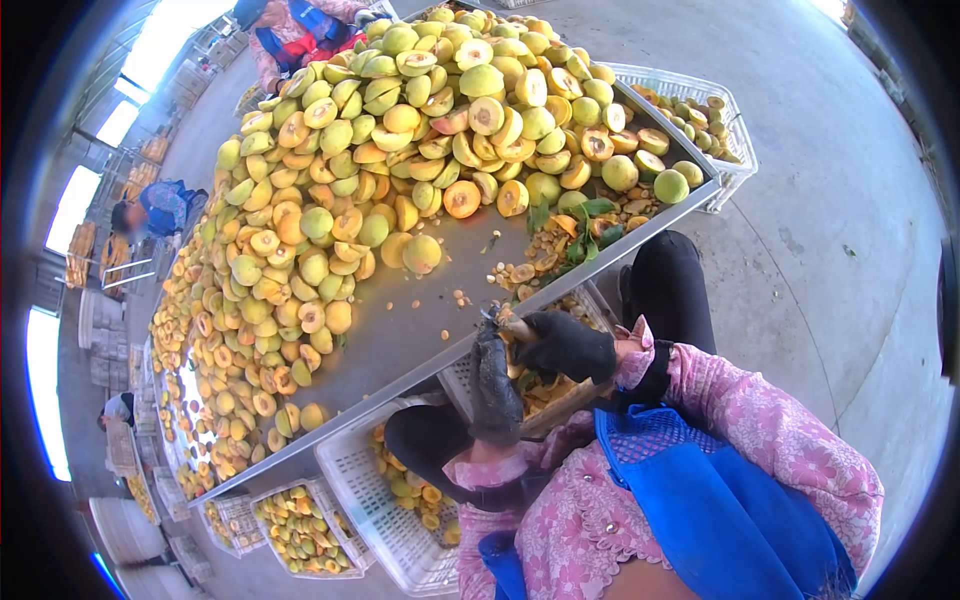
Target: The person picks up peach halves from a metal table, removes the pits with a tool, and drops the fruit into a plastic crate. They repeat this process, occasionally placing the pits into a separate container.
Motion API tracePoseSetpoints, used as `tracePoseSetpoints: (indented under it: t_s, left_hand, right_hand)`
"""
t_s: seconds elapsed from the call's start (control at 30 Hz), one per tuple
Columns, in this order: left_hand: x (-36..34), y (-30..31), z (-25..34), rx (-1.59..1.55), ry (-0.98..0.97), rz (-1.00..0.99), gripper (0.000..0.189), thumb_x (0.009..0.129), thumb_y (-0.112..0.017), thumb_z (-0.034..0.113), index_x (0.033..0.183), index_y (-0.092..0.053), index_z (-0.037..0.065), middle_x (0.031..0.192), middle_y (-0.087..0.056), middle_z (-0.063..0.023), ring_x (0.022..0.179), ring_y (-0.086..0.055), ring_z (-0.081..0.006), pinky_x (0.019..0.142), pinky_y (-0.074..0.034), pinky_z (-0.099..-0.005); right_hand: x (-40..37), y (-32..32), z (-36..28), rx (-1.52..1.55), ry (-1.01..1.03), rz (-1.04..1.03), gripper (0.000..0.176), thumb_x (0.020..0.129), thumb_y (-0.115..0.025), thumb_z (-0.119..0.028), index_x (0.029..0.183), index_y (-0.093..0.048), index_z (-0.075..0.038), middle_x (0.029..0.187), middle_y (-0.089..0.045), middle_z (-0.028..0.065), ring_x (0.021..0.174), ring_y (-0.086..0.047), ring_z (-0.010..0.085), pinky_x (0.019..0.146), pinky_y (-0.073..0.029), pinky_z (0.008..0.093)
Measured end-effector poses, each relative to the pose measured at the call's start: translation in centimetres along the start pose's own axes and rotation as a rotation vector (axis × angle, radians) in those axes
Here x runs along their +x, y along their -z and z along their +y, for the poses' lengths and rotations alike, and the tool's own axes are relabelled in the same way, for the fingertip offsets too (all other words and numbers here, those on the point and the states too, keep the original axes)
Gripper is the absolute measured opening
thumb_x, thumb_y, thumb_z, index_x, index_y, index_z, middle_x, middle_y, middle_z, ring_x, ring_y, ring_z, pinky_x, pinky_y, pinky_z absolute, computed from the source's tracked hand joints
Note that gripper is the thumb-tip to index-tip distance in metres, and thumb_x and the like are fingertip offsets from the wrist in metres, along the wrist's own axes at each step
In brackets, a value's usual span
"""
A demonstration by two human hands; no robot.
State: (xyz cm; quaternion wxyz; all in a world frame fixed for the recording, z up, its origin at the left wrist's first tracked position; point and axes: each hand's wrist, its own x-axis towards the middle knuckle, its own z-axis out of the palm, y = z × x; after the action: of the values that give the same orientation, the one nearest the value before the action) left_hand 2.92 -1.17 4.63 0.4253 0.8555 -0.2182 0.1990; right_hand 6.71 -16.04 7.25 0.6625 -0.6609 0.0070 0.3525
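My left hand (495,385), in a dark glove, is raised just past the metal table's near edge, its fingers pointing up; what it holds, if anything, is too small to name. Beside it on the right, my right hand (568,345), in a black glove, is closed around the handle of a small tool (516,327), whose tip meets the left fingertips. Halved yellow-green fruit (400,120) lies in a large heap on the metal table (400,335). Pits, scraps and green leaves (590,232) lie near the table's right corner.
Below my hands is a crate (560,412) with fruit pieces. White crates of fruit stand at the lower left (350,462) and upper right (735,165). One person (300,35) works across the table; others are farther left.
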Motion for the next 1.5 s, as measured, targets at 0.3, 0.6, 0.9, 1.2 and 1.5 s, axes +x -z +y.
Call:
tracePoseSetpoints:
  t_s: [0.3,0.6,0.9,1.2,1.5]
  left_hand:
    - [-0.1,-0.8,1.4,-0.019,0.183,0.008,0.036,0.083,-0.047,-0.002,0.118,-0.048,-0.005,0.116,-0.053,-0.0203,0.109,-0.051,-0.0331,0.093,-0.04,-0.0372]
    - [-0.8,-1.5,0.4,-0.159,0.476,0.166,0.03,0.089,-0.045,0.009,0.116,-0.05,-0.003,0.114,-0.056,-0.013,0.107,-0.052,-0.0205,0.091,-0.043,-0.0332]
    - [-0.6,-0.9,-0.3,-0.929,0.625,0.332,0.034,0.089,-0.046,0.009,0.121,-0.044,-0.002,0.12,-0.051,-0.0185,0.111,-0.05,-0.0248,0.092,-0.045,-0.0354]
    - [0.7,-0.3,1.1,-1.483,0.916,0.508,0.044,0.095,-0.035,0.033,0.122,-0.045,-0.001,0.118,-0.052,-0.0161,0.111,-0.049,-0.0301,0.099,-0.038,-0.0486]
    - [0.6,-0.8,1.8,-1.439,0.921,0.53,0.042,0.095,-0.035,0.029,0.12,-0.047,-0.002,0.115,-0.053,-0.0152,0.107,-0.052,-0.0281,0.095,-0.042,-0.0472]
  right_hand:
    - [1.6,0.6,0.9,0.108,0.046,-0.061,0.028,0.074,-0.064,-0.007,0.101,-0.06,-0.004,0.074,-0.061,0.0059,0.053,-0.055,0.0097,0.044,-0.045,0.023]
    - [0.7,-0.6,0.4,-0.246,0.25,0.069,0.03,0.08,-0.059,-0.022,0.099,-0.057,0.002,0.075,-0.062,0.0155,0.067,-0.062,0.0227,0.064,-0.047,0.034]
    - [-3.2,-0.3,0.3,-0.461,0.264,-0.053,0.034,0.083,-0.057,-0.027,0.098,-0.049,0.002,0.078,-0.061,0.023,0.074,-0.061,0.0382,0.065,-0.047,0.0434]
    - [-3.5,-1.3,0.1,-0.645,0.36,-0.081,0.038,0.083,-0.056,-0.027,0.111,-0.051,-0.003,0.08,-0.061,0.0231,0.072,-0.06,0.039,0.062,-0.046,0.0459]
    - [-1.1,-1.3,3.0,-0.748,0.324,-0.194,0.046,0.091,-0.048,-0.024,0.135,-0.035,-0.013,0.11,-0.058,0.0179,0.09,-0.061,0.0332,0.079,-0.048,0.0388]
